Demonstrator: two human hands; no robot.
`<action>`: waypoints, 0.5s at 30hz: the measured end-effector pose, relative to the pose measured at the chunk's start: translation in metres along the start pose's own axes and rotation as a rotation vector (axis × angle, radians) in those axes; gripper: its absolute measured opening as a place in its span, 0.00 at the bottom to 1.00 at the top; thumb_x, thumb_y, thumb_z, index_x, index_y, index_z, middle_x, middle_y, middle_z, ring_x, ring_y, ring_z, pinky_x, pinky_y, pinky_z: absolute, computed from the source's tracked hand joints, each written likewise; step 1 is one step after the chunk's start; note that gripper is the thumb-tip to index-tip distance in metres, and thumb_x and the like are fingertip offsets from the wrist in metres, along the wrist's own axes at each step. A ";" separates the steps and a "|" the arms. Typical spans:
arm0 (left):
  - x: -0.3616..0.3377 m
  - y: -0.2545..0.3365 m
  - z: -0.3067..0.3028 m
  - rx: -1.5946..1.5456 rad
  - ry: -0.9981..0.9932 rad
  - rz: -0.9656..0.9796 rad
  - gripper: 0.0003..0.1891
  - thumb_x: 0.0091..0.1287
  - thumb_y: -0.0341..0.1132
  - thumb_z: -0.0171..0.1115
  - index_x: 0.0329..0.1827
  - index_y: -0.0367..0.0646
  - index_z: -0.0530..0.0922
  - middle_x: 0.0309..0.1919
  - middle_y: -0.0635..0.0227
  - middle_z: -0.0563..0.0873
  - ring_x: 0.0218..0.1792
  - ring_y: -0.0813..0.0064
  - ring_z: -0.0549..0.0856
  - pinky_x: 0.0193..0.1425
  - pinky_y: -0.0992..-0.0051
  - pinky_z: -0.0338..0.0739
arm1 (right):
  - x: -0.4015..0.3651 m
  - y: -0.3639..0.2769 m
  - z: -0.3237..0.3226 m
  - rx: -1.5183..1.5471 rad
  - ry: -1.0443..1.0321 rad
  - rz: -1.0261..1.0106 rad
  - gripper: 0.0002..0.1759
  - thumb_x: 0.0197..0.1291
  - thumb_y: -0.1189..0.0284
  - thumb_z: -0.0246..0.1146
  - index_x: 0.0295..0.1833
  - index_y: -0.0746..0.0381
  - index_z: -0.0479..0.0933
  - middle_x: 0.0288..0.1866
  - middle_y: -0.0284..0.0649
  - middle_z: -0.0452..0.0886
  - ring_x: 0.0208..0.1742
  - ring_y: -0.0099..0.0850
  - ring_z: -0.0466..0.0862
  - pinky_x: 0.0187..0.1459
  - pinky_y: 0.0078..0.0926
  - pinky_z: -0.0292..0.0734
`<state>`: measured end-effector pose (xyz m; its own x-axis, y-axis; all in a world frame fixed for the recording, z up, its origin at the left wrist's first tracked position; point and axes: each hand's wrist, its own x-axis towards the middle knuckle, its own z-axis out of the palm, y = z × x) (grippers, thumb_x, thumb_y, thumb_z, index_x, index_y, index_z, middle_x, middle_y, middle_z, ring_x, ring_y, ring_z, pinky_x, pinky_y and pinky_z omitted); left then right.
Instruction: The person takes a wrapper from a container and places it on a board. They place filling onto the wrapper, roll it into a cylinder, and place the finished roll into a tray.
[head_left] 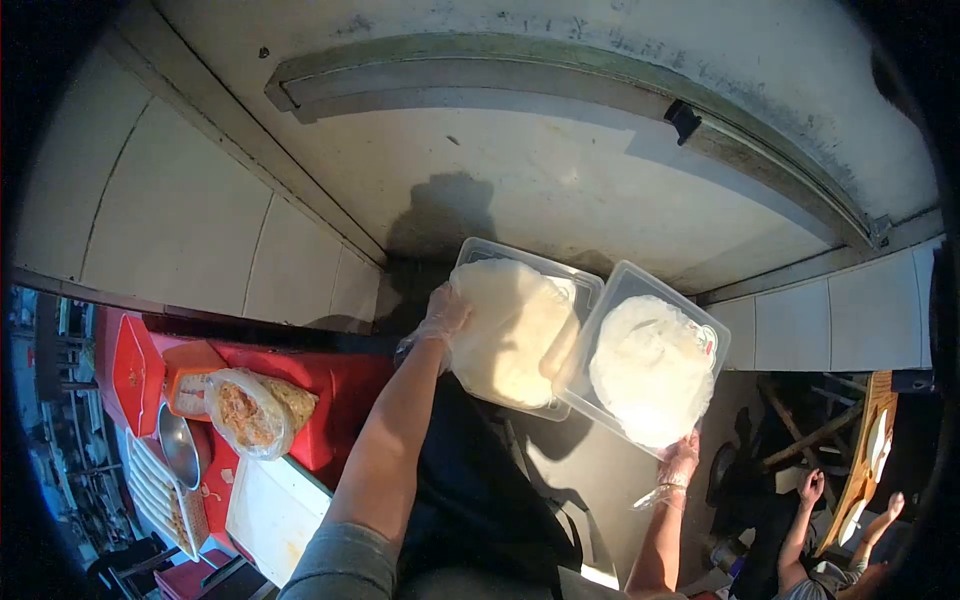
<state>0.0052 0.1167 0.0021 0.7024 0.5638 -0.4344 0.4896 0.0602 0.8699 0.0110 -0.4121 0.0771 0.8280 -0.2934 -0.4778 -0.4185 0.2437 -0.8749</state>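
Note:
My left hand [445, 314], in a thin clear glove, is closed on the left side of a clear plastic tub [483, 248]. A large pale, rounded, dough-like mass [510, 325] fills that tub and partly hides my fingers. My right hand [681, 460], also gloved, grips the near edge of a second clear tub [628, 280]. Inside this one lies a white, round, soft-looking mass [650, 370] with a wrinkled top. The two tubs touch, the right one's edge overlapping the left one's. Both are tilted and held in front of my body.
A pale door [560, 150] with a long bar stands ahead. At left, a red table [350, 380] bears a bag of shredded food [265, 405], a metal bowl [180, 445] and a white board [270, 520]. Another person's hands [811, 487] are by a wooden board [868, 455] at right.

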 end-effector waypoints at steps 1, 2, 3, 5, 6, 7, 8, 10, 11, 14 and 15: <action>-0.002 0.013 -0.006 -0.104 -0.031 -0.051 0.13 0.58 0.29 0.63 0.48 0.43 0.82 0.31 0.69 0.83 0.33 0.75 0.83 0.35 0.75 0.78 | 0.010 0.016 -0.002 0.067 -0.121 0.001 0.20 0.67 0.86 0.47 0.62 0.63 0.71 0.49 0.36 0.82 0.41 0.23 0.81 0.43 0.22 0.80; -0.003 0.027 -0.014 -0.181 -0.054 -0.051 0.15 0.61 0.29 0.61 0.51 0.42 0.80 0.33 0.69 0.84 0.34 0.76 0.83 0.36 0.74 0.79 | 0.021 0.036 0.000 0.063 -0.113 0.018 0.21 0.67 0.86 0.47 0.63 0.64 0.70 0.52 0.38 0.81 0.45 0.26 0.81 0.48 0.25 0.79; -0.002 0.039 -0.022 -0.259 -0.078 -0.049 0.16 0.63 0.28 0.60 0.55 0.41 0.79 0.36 0.69 0.84 0.35 0.76 0.83 0.37 0.73 0.80 | 0.026 0.051 0.004 0.060 -0.105 0.032 0.21 0.66 0.86 0.47 0.64 0.64 0.70 0.55 0.39 0.81 0.49 0.28 0.81 0.53 0.27 0.79; -0.015 0.075 -0.037 -0.339 -0.109 -0.011 0.18 0.66 0.28 0.58 0.60 0.40 0.78 0.40 0.69 0.85 0.37 0.78 0.83 0.39 0.73 0.80 | 0.018 0.056 0.030 0.037 -0.092 0.036 0.22 0.65 0.87 0.48 0.64 0.65 0.69 0.58 0.41 0.80 0.55 0.31 0.81 0.59 0.31 0.78; -0.029 0.101 -0.047 -0.341 -0.113 0.026 0.19 0.66 0.28 0.58 0.61 0.40 0.78 0.42 0.70 0.85 0.37 0.79 0.83 0.41 0.74 0.80 | 0.020 0.067 0.038 0.045 -0.111 0.023 0.23 0.65 0.87 0.49 0.65 0.64 0.69 0.58 0.41 0.80 0.55 0.31 0.81 0.60 0.31 0.78; -0.044 0.126 -0.058 -0.341 -0.114 0.064 0.19 0.67 0.28 0.59 0.62 0.40 0.78 0.43 0.70 0.85 0.38 0.80 0.83 0.42 0.76 0.80 | 0.030 0.090 0.046 0.054 -0.132 0.012 0.23 0.65 0.87 0.49 0.65 0.64 0.69 0.59 0.41 0.80 0.55 0.32 0.81 0.61 0.32 0.77; -0.060 0.145 -0.068 -0.373 -0.147 0.160 0.21 0.66 0.28 0.59 0.64 0.40 0.76 0.45 0.69 0.85 0.38 0.80 0.83 0.43 0.76 0.80 | 0.033 0.104 0.054 0.063 -0.154 0.003 0.24 0.65 0.87 0.49 0.65 0.64 0.69 0.59 0.41 0.80 0.56 0.32 0.81 0.61 0.33 0.77; -0.096 0.174 -0.092 -0.432 -0.203 0.358 0.24 0.66 0.28 0.60 0.68 0.41 0.73 0.48 0.69 0.84 0.39 0.81 0.83 0.45 0.77 0.80 | 0.024 0.108 0.082 0.011 -0.211 0.061 0.19 0.68 0.82 0.52 0.63 0.62 0.71 0.52 0.37 0.80 0.45 0.28 0.81 0.44 0.27 0.81; -0.119 0.184 -0.107 -0.479 -0.167 0.350 0.26 0.66 0.28 0.59 0.69 0.42 0.72 0.50 0.69 0.84 0.43 0.80 0.83 0.48 0.77 0.79 | 0.028 0.117 0.086 -0.078 -0.239 0.089 0.17 0.69 0.79 0.53 0.62 0.61 0.73 0.48 0.36 0.81 0.42 0.26 0.81 0.38 0.24 0.79; -0.209 0.199 -0.156 -0.603 0.039 0.339 0.31 0.64 0.25 0.60 0.74 0.42 0.68 0.61 0.66 0.79 0.59 0.74 0.79 0.60 0.73 0.75 | 0.016 0.119 0.119 -0.306 -0.224 0.027 0.12 0.70 0.72 0.58 0.57 0.59 0.77 0.38 0.32 0.81 0.32 0.20 0.78 0.25 0.20 0.72; -0.242 0.202 -0.169 -0.624 0.151 0.339 0.33 0.63 0.24 0.60 0.75 0.41 0.66 0.66 0.62 0.76 0.66 0.69 0.75 0.68 0.68 0.72 | 0.014 0.113 0.120 -0.360 -0.238 0.006 0.13 0.71 0.71 0.58 0.58 0.60 0.77 0.36 0.32 0.81 0.30 0.21 0.76 0.25 0.23 0.73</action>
<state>-0.1529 0.1319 0.3223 0.6619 0.7399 -0.1198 -0.1596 0.2953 0.9420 0.0197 -0.2780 -0.0192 0.8707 -0.0613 -0.4879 -0.4918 -0.1054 -0.8643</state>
